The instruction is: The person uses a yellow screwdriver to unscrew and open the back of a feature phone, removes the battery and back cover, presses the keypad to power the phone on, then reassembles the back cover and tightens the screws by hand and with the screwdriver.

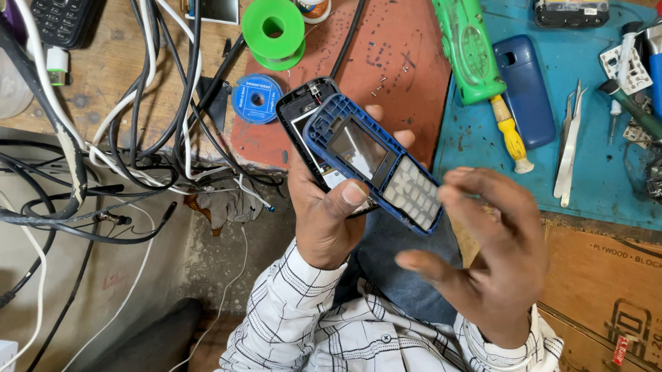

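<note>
Left edge of the desk [121,61]: tangle of black and white cables [145,126] hanging off it, black keypad phone [65,18] at the far left corner. Next over, a green solder spool [273,30] and a small blue spool [257,98] at the near-left corner of the red mat [393,66].

Left hand [325,215], just off the desk's front edge: fingers curled around a black phone body [299,110], thumb pressed across the front, firm grasp. The blue phone front cover [374,166] lies tilted on top of that body, its inner side up, showing the empty screen window and the pale keypad grid; its lower end sticks out toward the right hand.

Right hand [487,254]: half open, fingers bent and spread, fingertips at the cover's lower corner. Contact or a small gap, cannot tell; blurred. Nothing enclosed in the palm.

Right part of the desk, on the blue mat [476,140]: green-handled screwdriver [473,49] with a yellow neck, blue back cover [526,91] beside it, tweezers [570,144], more small tools at the far right edge. Cardboard box [613,293] below the front edge.
</note>
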